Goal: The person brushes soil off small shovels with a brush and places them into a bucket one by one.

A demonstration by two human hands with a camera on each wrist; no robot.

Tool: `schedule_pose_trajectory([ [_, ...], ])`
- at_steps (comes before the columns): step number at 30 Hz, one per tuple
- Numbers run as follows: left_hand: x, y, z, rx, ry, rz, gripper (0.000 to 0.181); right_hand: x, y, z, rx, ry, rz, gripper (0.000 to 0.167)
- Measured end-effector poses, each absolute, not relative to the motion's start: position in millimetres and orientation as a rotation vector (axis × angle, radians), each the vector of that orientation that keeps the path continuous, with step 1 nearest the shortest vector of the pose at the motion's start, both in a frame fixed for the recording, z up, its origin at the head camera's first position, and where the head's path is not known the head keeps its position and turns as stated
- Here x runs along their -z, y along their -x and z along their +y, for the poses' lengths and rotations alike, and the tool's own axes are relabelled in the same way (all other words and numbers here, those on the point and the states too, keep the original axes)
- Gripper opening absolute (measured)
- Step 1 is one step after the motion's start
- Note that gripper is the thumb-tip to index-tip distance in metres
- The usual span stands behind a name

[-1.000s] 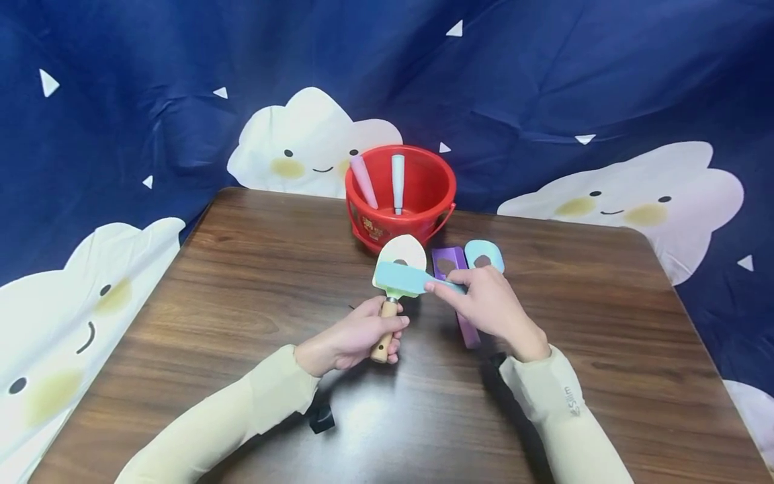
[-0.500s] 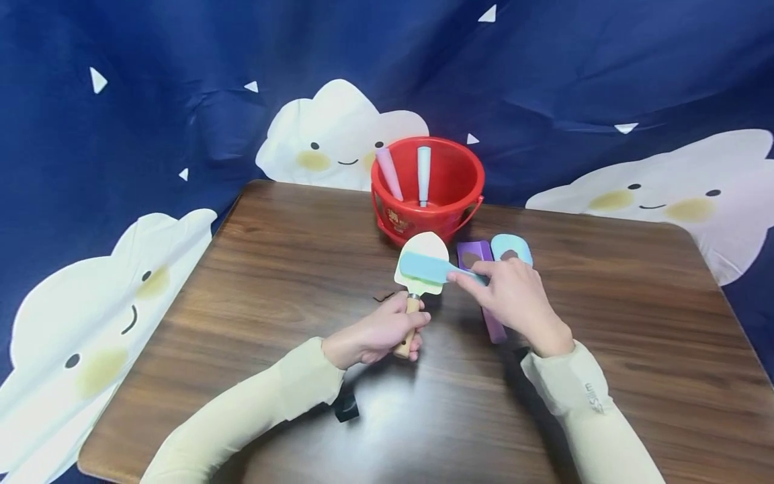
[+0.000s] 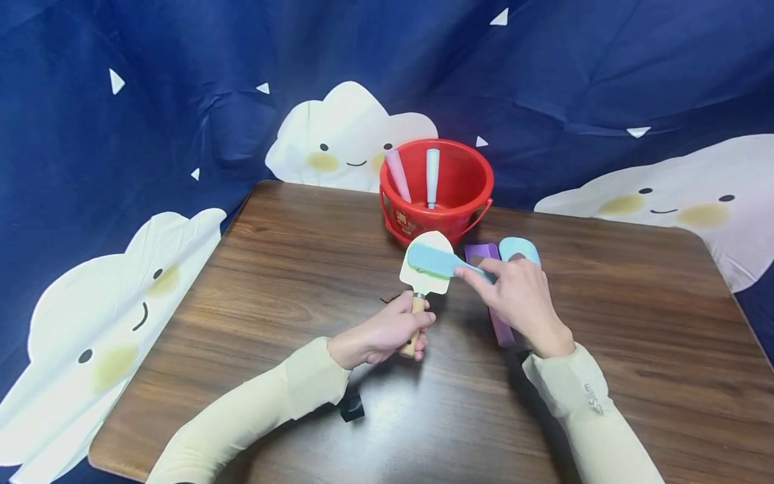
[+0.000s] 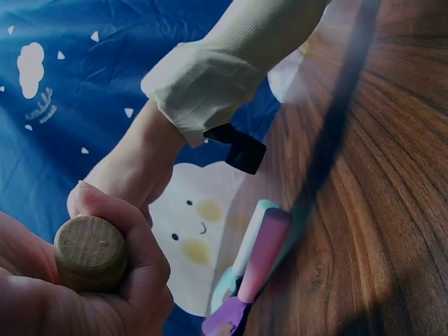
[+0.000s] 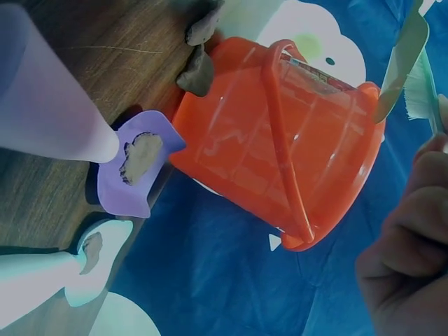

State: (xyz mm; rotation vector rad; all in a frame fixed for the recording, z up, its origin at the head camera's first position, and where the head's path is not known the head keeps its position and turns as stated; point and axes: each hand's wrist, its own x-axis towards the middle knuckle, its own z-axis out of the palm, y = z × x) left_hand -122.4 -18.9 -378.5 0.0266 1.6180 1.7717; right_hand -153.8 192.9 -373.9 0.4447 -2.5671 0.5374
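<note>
In the head view the left hand (image 3: 387, 331) grips the wooden handle (image 3: 415, 316) of a small shovel with a whitish blade (image 3: 425, 279). The right hand (image 3: 521, 299) pinches a light blue brush (image 3: 434, 260), which lies across the blade; the right wrist view shows its bristles (image 5: 418, 87) close to the blade (image 5: 402, 59). From the left wrist view, the round butt of the handle (image 4: 91, 252) stands out of the left fist (image 4: 133, 280). Just beyond the blade is a red bucket (image 3: 440, 176), holding a pink handle (image 3: 398, 176) and a light blue handle (image 3: 432, 176).
Right of the bucket, a purple scoop (image 3: 500, 327) and a light blue scoop (image 3: 519, 249) lie on the wooden table (image 3: 290, 269), each with brown matter in it. Two dark lumps (image 5: 197, 70) lie beside the bucket in the right wrist view. A patterned blue cloth hangs behind.
The head view has shifted, so the whole scene appears farther right. Both hands keep their holds, and the brush has tilted slightly against the shovel blade.
</note>
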Motion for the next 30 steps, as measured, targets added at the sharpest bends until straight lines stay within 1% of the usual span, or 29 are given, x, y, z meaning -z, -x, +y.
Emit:
schedule_pose_trajectory([
  [7, 378.4, 122.0, -18.5, -1.763, -0.023, 1.610, 0.027, 375.8, 154.4, 193.5, -0.579, -0.411, -2.567, 0.031],
  [13, 378.9, 121.6, -18.6, -1.766, -0.012, 1.606, 0.023, 376.2, 154.1, 193.3, -0.620, -0.396, -2.568, 0.030],
  [19, 377.8, 123.0, -19.6, -1.765, -0.017, 1.597, 0.024, 373.5, 155.2, 195.1, -0.703, -0.412, -2.508, 0.025],
  [22, 376.8, 123.8, -20.2, -1.765, -0.032, 1.590, 0.027, 368.9, 155.3, 198.0, -0.755, -0.406, -2.503, 0.029],
  [25, 376.6, 124.4, -20.7, -1.766, -0.023, 1.583, 0.026, 363.4, 154.1, 201.1, -0.762, -0.428, -2.566, 0.030],
  [27, 376.5, 124.7, -21.0, -1.766, -0.014, 1.583, 0.025, 360.5, 152.8, 202.6, -0.733, -0.479, -2.634, 0.030],
  [30, 376.4, 125.5, -21.5, -1.765, -0.001, 1.585, 0.024, 358.9, 150.7, 202.9, -0.662, -0.578, -2.702, 0.038],
])
